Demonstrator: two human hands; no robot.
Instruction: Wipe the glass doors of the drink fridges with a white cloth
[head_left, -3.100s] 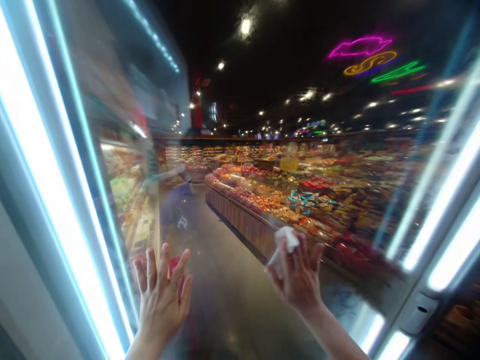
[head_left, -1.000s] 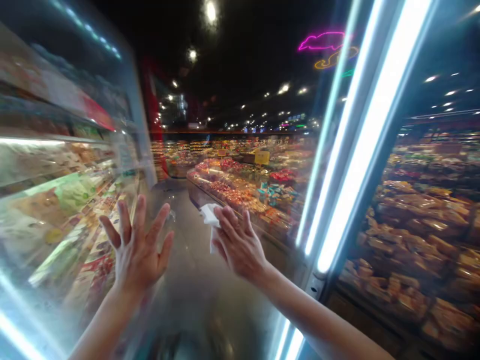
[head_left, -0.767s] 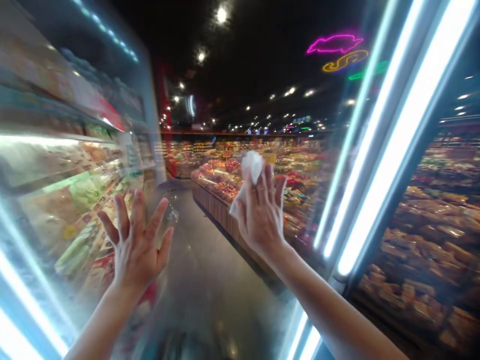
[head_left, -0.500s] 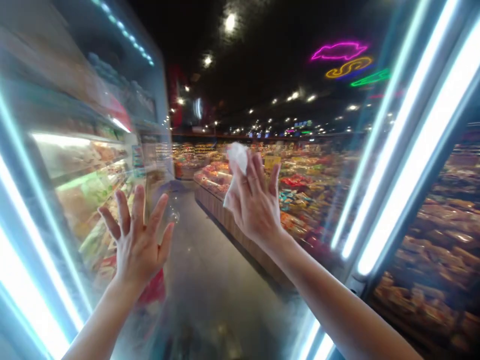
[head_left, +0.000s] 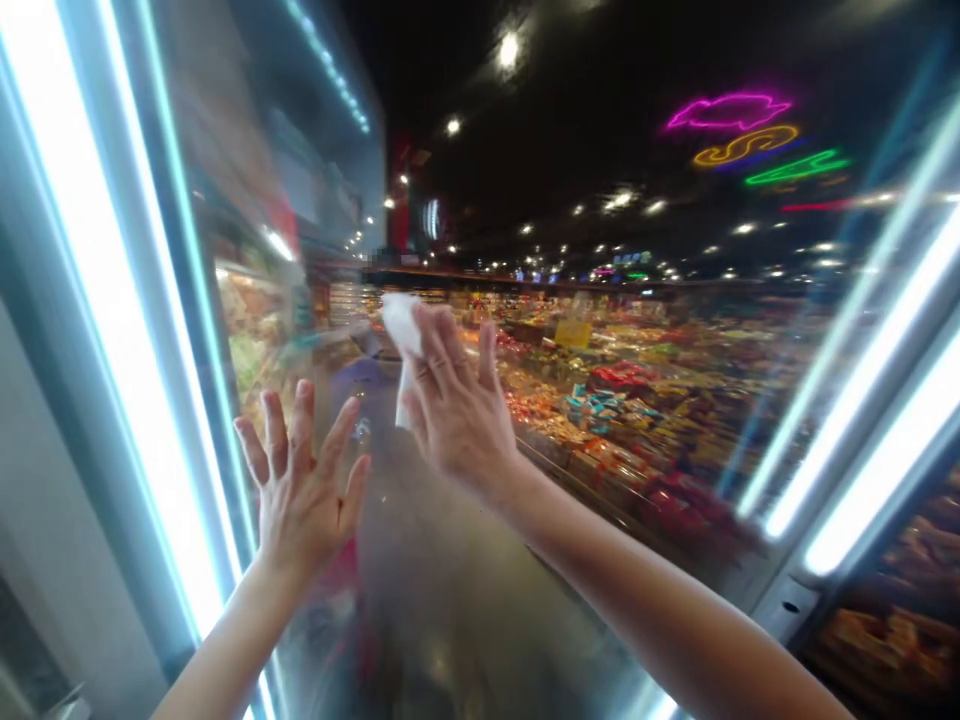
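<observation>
A large glass pane (head_left: 420, 600) stands before me, partly hazy with reflections. My left hand (head_left: 304, 490) rests with its palm toward the glass at the lower left, fingers spread and nothing in them. Higher up and more central, my right hand (head_left: 461, 400) presses a white tissue or cloth (head_left: 403, 325) toward the glass. The white piece sticks out past the fingertips and along the thumb side. The rest of it is hidden under the palm.
Bright light tubes run up the left frame (head_left: 112, 250) and the right frame (head_left: 862, 420). Beyond the glass are an aisle floor, blurred goods displays (head_left: 615, 390) and a yellow sign (head_left: 573, 334). Coloured neon shapes (head_left: 731, 110) glow at the upper right.
My right hand has swept left with the white tissue or cloth, closer to my left hand. My left hand stays spread. The view has turned left, so the surroundings appear shifted right.
</observation>
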